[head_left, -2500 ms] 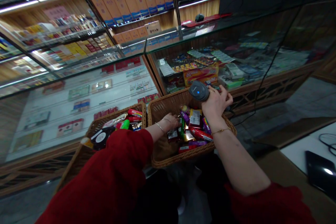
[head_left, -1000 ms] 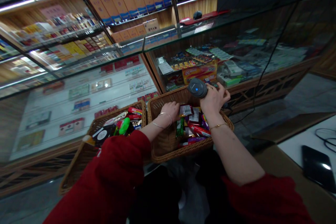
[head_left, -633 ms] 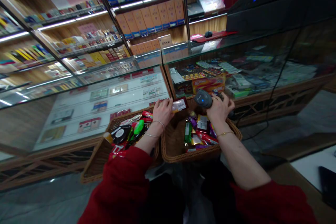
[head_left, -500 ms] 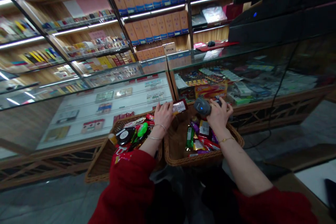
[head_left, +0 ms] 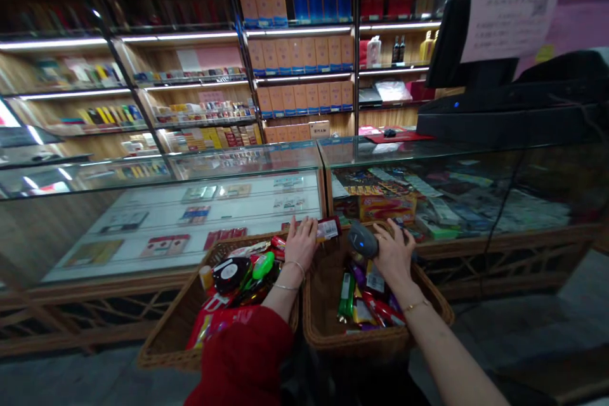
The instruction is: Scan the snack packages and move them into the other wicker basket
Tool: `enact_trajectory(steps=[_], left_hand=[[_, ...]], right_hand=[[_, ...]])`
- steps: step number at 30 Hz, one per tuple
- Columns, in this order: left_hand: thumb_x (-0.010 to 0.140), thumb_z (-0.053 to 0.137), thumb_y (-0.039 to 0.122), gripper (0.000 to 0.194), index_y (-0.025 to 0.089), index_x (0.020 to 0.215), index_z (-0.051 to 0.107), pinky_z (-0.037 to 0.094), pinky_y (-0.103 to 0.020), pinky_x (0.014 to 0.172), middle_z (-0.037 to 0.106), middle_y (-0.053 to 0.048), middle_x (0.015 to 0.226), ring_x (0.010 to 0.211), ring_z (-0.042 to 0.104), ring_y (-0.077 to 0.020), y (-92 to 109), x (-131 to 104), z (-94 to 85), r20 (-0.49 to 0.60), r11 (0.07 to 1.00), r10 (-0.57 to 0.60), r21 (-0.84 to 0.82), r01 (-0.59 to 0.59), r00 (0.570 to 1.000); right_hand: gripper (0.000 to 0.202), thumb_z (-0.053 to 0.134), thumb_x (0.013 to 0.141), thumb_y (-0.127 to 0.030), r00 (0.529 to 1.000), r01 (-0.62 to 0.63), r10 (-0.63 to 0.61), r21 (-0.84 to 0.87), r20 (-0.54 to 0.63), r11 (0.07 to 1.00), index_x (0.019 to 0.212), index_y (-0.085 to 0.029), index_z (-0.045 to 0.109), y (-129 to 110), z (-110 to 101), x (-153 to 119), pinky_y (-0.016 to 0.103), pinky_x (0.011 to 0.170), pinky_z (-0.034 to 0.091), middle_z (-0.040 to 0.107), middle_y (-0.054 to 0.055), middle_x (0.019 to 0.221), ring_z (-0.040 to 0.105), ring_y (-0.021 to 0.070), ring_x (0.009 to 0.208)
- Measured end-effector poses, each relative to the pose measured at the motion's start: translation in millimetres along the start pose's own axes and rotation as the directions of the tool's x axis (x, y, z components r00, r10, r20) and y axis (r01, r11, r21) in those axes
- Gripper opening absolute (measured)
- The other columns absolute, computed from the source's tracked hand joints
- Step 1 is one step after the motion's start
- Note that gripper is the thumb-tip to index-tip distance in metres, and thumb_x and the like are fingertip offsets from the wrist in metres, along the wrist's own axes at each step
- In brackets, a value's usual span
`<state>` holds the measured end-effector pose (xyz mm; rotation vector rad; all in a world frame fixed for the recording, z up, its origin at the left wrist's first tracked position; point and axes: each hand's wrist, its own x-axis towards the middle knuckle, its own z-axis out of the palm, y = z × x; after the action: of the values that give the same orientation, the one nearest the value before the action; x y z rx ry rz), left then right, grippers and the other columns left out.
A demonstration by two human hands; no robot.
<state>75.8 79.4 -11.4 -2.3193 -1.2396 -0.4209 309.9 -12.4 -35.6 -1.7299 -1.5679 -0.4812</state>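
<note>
Above the inner rims of two wicker baskets, my left hand [head_left: 301, 242] is closed on a dark red snack packet [head_left: 328, 228] whose white barcode label faces up. Close on its right, my right hand [head_left: 394, 252] grips a grey barcode scanner [head_left: 363, 241] with a small blue light, its head toward the packet. Below that hand, the right basket [head_left: 328, 341] holds several wrapped snacks, among them a green wrapper [head_left: 346, 297] and a red one [head_left: 380, 309]. In the left basket [head_left: 164, 330] lie more packets, a round black pack [head_left: 231, 273] and a bright green item [head_left: 263, 264].
A glass display counter [head_left: 228, 168] runs behind the baskets, with flat packs inside. On its right part stands a dark monitor [head_left: 447, 44], and a black cable [head_left: 499, 222] hangs down the front. Lit shelves of boxes [head_left: 304, 54] line the back wall.
My view has levelled and tipped up, so the baskets and hands sit lower in it. Both hands keep their holds, with the scanner still beside the packet.
</note>
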Motion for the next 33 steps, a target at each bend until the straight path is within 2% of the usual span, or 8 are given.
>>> enact_trajectory(steps=[15, 23, 28, 33], left_hand=[[0.090, 0.049, 0.019, 0.053, 0.022, 0.143, 0.046, 0.020, -0.058, 0.122, 0.053, -0.012, 0.146, 0.140, 0.043, -0.0268, 6.8, -1.1, -2.5, -0.025, 1.000, -0.005, -0.027, 0.004, 1.000], [0.091, 0.045, 0.016, 0.051, 0.015, 0.143, 0.046, 0.019, -0.057, 0.122, 0.055, -0.014, 0.144, 0.139, 0.044, -0.0258, 6.2, -2.7, 6.5, -0.069, 1.000, 0.003, -0.016, -0.004, 0.998], [0.091, 0.045, 0.017, 0.051, 0.018, 0.142, 0.046, 0.016, -0.056, 0.123, 0.055, -0.012, 0.144, 0.137, 0.046, -0.0253, 4.6, -3.2, 11.3, -0.115, 1.000, 0.010, -0.013, -0.012, 0.993], [0.090, 0.048, 0.017, 0.053, 0.018, 0.143, 0.046, 0.016, -0.055, 0.123, 0.057, -0.012, 0.142, 0.138, 0.046, -0.0250, 5.0, -3.0, 10.7, -0.112, 1.000, 0.009, -0.014, -0.010, 0.994]], right_hand=[[0.027, 0.052, 0.075, -0.009, 0.996, 0.062, -0.065, 0.044, 0.058, 0.997, 0.090, -0.023, 0.069, -6.3, 0.0, 0.1, 0.052, 0.109, 0.018, 0.068, 0.002, 0.127, 0.039, 0.0280, 0.137], [0.028, 0.053, 0.070, -0.007, 0.996, 0.080, -0.082, 0.078, 0.019, 0.994, 0.087, -0.022, 0.069, -7.8, 3.2, -0.1, 0.051, 0.108, 0.018, 0.071, 0.004, 0.122, 0.042, 0.0281, 0.134], [0.023, 0.055, 0.071, -0.011, 0.995, 0.096, -0.096, 0.075, -0.002, 0.993, 0.086, -0.023, 0.068, -6.4, 4.4, -0.7, 0.050, 0.108, 0.020, 0.071, 0.002, 0.122, 0.044, 0.0280, 0.133], [0.022, 0.055, 0.071, -0.010, 0.994, 0.111, -0.110, 0.066, -0.019, 0.992, 0.084, -0.023, 0.067, -6.8, 3.5, -1.1, 0.049, 0.108, 0.020, 0.071, 0.004, 0.121, 0.044, 0.0286, 0.132]])
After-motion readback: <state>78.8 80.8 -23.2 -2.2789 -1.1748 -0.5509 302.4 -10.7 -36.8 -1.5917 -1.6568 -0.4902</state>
